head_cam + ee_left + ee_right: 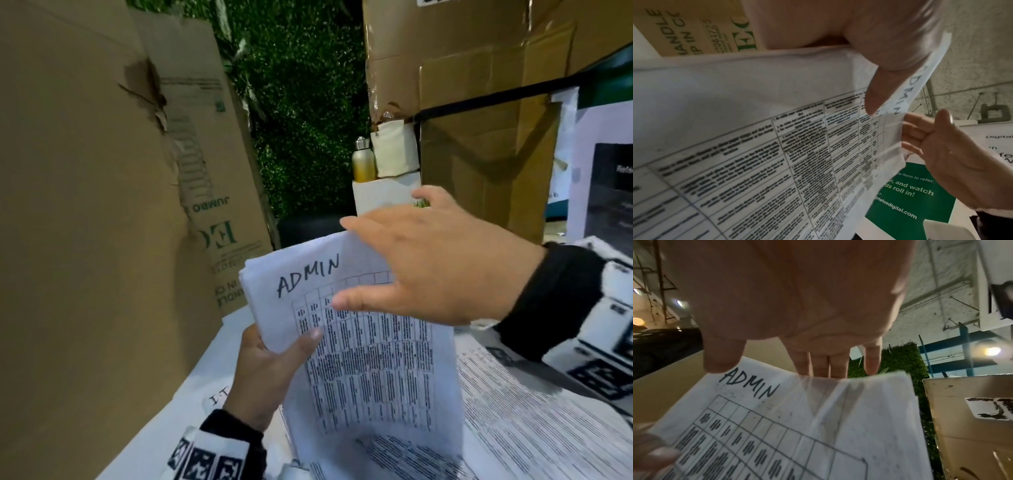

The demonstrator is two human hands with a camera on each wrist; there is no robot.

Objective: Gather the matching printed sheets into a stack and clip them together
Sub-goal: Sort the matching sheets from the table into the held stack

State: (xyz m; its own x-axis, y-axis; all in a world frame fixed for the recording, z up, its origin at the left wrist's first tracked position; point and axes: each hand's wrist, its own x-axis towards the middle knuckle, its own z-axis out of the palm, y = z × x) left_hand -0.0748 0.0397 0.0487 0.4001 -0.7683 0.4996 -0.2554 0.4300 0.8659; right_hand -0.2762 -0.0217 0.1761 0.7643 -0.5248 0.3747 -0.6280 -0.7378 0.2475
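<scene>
The left hand (263,373) holds a grip on the stack of sheets (363,359) at its left edge, thumb on top, raised above the worktop (191,387). The right hand (435,263) lies released, fingers straight along the top edge. Only the left wrist view shows a green poster (910,191); the head view shows cardboard boxes (85,205) and more sheets (534,428) below.

The left hand (265,373) is raised with its thumb pressed across the front of a stack of printed sheets (363,359) and its fingers curled behind, gripping the stack's left edge. The right hand (435,263) is spread, fingers straight, over the stack's top edge, thumb lying on the front page.
</scene>
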